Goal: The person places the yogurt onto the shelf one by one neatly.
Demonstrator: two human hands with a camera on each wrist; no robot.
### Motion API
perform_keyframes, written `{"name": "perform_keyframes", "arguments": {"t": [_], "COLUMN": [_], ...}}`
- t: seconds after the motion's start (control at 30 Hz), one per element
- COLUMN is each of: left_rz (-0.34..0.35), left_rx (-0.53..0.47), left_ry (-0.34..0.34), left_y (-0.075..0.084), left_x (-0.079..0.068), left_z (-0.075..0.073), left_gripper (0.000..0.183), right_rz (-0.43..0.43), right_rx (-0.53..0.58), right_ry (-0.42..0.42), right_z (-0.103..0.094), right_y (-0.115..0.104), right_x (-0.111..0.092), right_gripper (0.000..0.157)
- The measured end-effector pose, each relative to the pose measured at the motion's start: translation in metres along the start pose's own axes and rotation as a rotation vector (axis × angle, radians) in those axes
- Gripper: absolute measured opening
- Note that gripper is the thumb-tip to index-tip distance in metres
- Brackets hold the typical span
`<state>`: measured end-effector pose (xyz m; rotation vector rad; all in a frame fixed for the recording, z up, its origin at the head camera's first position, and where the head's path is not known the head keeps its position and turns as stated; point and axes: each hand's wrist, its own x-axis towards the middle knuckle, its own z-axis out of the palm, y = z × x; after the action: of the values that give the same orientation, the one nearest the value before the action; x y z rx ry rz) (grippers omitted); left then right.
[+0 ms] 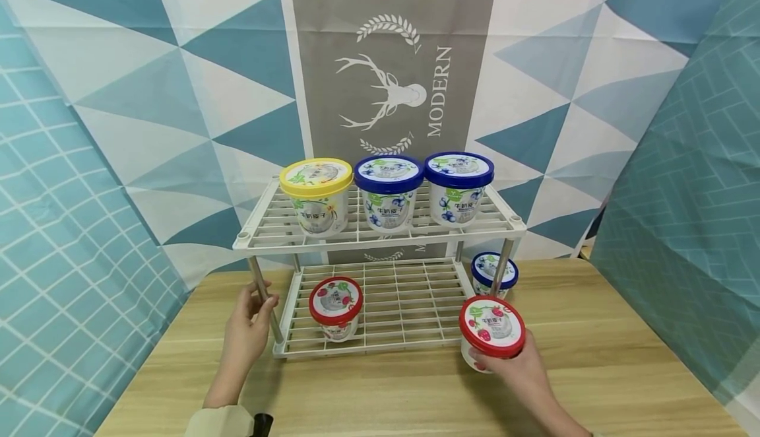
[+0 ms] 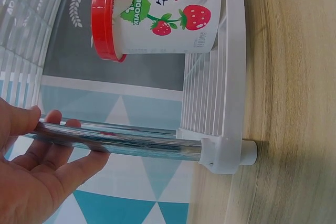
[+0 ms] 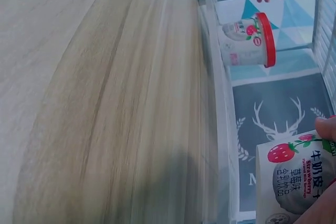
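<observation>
Your left hand pinches the front-left post, your right hand grasps a red-lidded tub just before the front-right post; drift sideways and you could clip it, jolting the rack.
</observation>
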<state>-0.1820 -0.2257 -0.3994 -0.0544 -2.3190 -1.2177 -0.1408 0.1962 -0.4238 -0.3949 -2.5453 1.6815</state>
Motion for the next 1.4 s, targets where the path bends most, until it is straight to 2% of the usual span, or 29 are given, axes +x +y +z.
{"name": "perform_keyframes", "arguments": {"t": [0.33,0.83,1.03,1.27,1.4], "left_rz": [-0.024,-0.012,-0.033,-0.058,-0.067], "left_rx": [0.003,0.001,0.007,0.017,0.02], "left_ry": [-0.01,-0.01,-0.014,-0.026,-0.031], "left_y": [0.001,0.001,0.002,0.002,0.002], "left_x": [0.0,0.0,-0.001,-0.001,0.0], "left_z": [0.0,-0.001,-0.002,-0.001,-0.001], "left_gripper": [0.029,0.03,0.029,0.029,0.03], "right_rz": [-0.044,-0.196,-0.181,-0.197,-0.186], "right_rx": [0.008,0.096,0.069,0.105,0.089], "right_ry": [0.017,0.067,0.076,0.074,0.072], "right_z": [0.017,0.051,0.06,0.069,0.073], "right_y": [-0.002,-0.009,-0.015,-0.018,-0.019], "right_x": [-0.003,-0.001,-0.001,0.001,0.002], "right_gripper": [0.102,0.104,0.101,0.103,0.102]}}
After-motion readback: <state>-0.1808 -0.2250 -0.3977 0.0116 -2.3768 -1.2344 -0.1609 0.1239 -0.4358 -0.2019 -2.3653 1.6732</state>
